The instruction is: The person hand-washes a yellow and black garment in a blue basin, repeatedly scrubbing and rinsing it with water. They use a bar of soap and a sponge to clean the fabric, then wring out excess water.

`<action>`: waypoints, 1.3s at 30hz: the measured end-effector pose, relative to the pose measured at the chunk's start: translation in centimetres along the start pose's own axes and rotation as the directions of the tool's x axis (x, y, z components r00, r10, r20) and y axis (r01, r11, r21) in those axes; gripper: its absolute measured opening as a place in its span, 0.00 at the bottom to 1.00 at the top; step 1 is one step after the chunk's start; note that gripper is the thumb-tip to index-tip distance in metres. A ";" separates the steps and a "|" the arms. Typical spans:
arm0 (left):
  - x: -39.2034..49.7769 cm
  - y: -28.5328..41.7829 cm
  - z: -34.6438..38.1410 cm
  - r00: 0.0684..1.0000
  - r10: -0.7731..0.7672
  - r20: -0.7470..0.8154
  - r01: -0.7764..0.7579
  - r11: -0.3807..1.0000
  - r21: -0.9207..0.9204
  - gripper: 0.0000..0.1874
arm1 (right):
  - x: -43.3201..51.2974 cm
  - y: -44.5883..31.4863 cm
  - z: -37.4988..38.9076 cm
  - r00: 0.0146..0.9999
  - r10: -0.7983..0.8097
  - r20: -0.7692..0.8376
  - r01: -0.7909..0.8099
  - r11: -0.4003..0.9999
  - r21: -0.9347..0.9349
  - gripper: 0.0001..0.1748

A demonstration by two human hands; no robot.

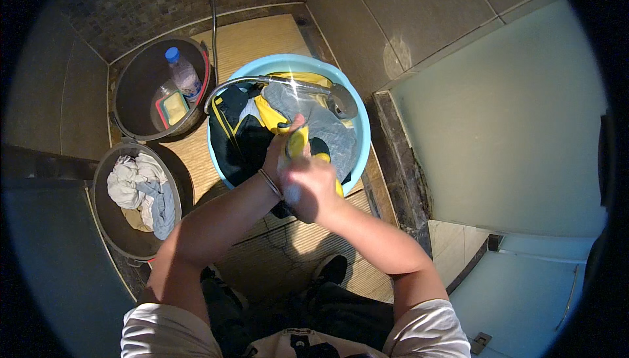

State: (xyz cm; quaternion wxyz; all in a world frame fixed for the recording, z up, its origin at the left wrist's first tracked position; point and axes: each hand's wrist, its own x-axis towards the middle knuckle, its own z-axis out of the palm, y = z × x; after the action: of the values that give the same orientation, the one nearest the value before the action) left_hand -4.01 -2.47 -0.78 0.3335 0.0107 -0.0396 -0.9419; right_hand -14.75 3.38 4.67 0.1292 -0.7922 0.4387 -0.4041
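My left hand [274, 159], with a bangle at its wrist, and my right hand [314, 181] are close together over the near half of a light blue plastic basin [364, 137]. Between them both hold a bunched yellow and dark cloth [297, 143]; the right hand is blurred. In the basin lie a black garment with yellow trim [228, 134], a grey garment [314, 112] and more yellow cloth. A metal shower head [343, 101] rests across the clothes at the basin's far right, its hose leading over the left rim.
At the far left, a dark bucket [135, 80] holds a blue-capped bottle [184, 77] and a yellow bar in a small dish [174, 107]. Nearer, another dark bucket [105, 210] holds white and blue clothes [142, 188]. Tiled walls and a frosted glass panel [491, 127] flank the ribbed floor.
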 end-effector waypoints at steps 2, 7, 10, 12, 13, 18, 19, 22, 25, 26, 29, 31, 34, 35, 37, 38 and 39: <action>0.3 -1.5 -0.7 0.929 0.331 -0.167 -0.249 0.891 0.380 0.22 | 3.2 -0.8 -0.7 0.942 0.335 0.030 -0.335 0.942 0.026 0.05; 0.1 0.0 1.3 0.921 0.318 -0.227 -0.084 0.729 0.680 0.22 | 1.9 -2.1 -1.2 0.941 0.331 0.065 -0.333 0.942 0.035 0.04; 0.2 1.4 0.9 0.999 0.035 0.013 -0.036 0.999 0.034 0.23 | 2.3 -1.5 -0.5 0.975 0.200 0.101 -0.199 0.980 -0.016 0.07; 1.2 0.8 4.9 0.878 0.230 -0.421 -0.137 0.961 0.239 0.22 | 4.3 0.4 -0.7 0.877 0.480 -0.030 -0.476 0.876 0.076 0.07; 0.9 0.7 5.6 0.918 0.229 -0.323 -0.123 0.940 0.317 0.18 | 5.6 1.3 -1.6 0.806 0.587 -0.072 -0.575 0.807 0.133 0.07; -0.4 1.8 7.5 0.924 0.201 -0.326 0.012 0.836 0.549 0.19 | 4.4 5.0 -5.5 0.832 0.506 0.228 -0.554 0.740 0.381 0.14; -0.8 2.7 7.4 0.941 0.186 -0.283 -0.031 0.879 0.476 0.20 | 3.9 4.9 -6.2 0.773 0.502 0.388 -0.622 0.718 0.312 0.17; -1.0 4.2 5.2 0.917 0.309 -0.251 -0.137 0.837 0.530 0.21 | 2.9 5.8 -7.6 0.626 0.514 0.586 -0.725 0.661 0.194 0.20; -0.4 3.6 5.5 0.927 0.207 -0.314 -0.070 0.914 0.399 0.20 | 1.9 6.5 -8.0 0.621 0.657 0.428 -0.778 0.450 0.438 0.14; -0.2 3.0 5.8 0.921 0.198 -0.335 -0.056 0.919 0.391 0.20 | 1.8 6.3 -7.7 0.630 0.710 0.314 -0.710 0.363 0.604 0.11; 0.9 1.0 6.8 0.881 0.260 -0.394 -0.114 0.927 0.357 0.19 | 2.4 3.7 -5.1 0.853 0.511 -0.106 -0.438 0.811 0.388 0.13; 0.5 0.1 3.1 0.894 0.344 -0.289 -0.268 0.925 0.270 0.18 | 3.9 -1.8 -2.6 0.971 0.195 -0.138 -0.179 0.977 0.118 0.11; 1.2 -1.9 3.5 0.763 0.597 -0.247 -0.355 0.707 0.612 0.16 | 3.2 -0.6 -2.6 0.995 0.070 0.066 -0.063 0.993 -0.101 0.09; 1.4 -2.4 3.2 0.734 0.577 -0.358 -0.082 0.599 0.797 0.16 | 3.6 -0.2 -2.7 0.968 0.249 -0.043 -0.250 0.968 -0.031 0.08; 1.4 -2.5 6.7 0.758 0.516 -0.399 0.041 0.573 0.819 0.15 | 4.1 1.0 -3.2 0.889 0.443 -0.118 -0.447 0.894 -0.014 0.07; 1.3 -2.8 5.2 0.804 0.500 -0.321 -0.133 0.678 0.723 0.15 | 3.6 0.6 -2.8 0.890 0.435 -0.137 -0.438 0.899 0.010 0.06; 0.6 -2.3 4.5 0.884 0.382 -0.270 -0.263 0.883 0.389 0.13 | 3.0 -0.3 -2.3 0.945 0.313 -0.095 -0.320 0.945 -0.072 0.06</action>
State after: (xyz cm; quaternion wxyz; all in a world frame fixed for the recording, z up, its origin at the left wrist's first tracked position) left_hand -6.17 -0.80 3.50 0.4823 0.2232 -0.1453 -0.8345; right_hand -15.44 1.47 7.92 0.1399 -0.6988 0.5824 -0.3912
